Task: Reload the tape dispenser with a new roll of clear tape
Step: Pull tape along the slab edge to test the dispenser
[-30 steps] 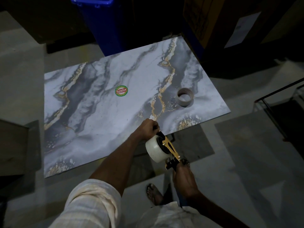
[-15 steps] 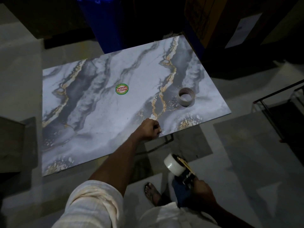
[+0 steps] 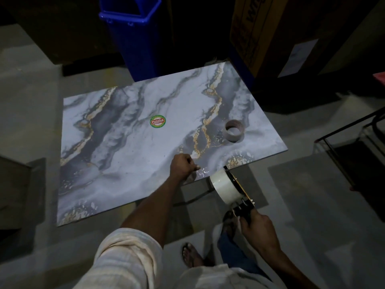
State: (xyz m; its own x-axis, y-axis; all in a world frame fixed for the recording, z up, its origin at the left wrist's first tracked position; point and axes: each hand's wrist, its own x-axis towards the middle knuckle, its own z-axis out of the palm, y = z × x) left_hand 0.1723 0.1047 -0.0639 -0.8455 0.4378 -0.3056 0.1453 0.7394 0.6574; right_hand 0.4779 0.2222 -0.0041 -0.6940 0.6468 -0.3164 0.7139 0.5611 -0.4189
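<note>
My right hand (image 3: 257, 228) grips the handle of the tape dispenser (image 3: 239, 190), which carries a full roll of clear tape (image 3: 224, 187) and hangs just off the table's near edge. My left hand (image 3: 182, 166) is closed over the near edge of the marble-patterned table (image 3: 129, 155), pinching the shiny free end of the tape (image 3: 201, 172), which stretches back towards the roll. An empty brown cardboard tape core (image 3: 234, 130) lies flat on the right side of the table.
A round green sticker (image 3: 158, 121) marks the table's middle. A blue bin (image 3: 136, 36) stands behind the table, a cardboard box (image 3: 256, 32) at the back right, a black metal frame (image 3: 354, 130) to the right. My sandalled foot (image 3: 190, 255) is on the floor below.
The dispenser, close to my left hand a second ago, was drawn back towards me and has since come up to the table's edge. My left hand stays at the edge holding the tape end.
</note>
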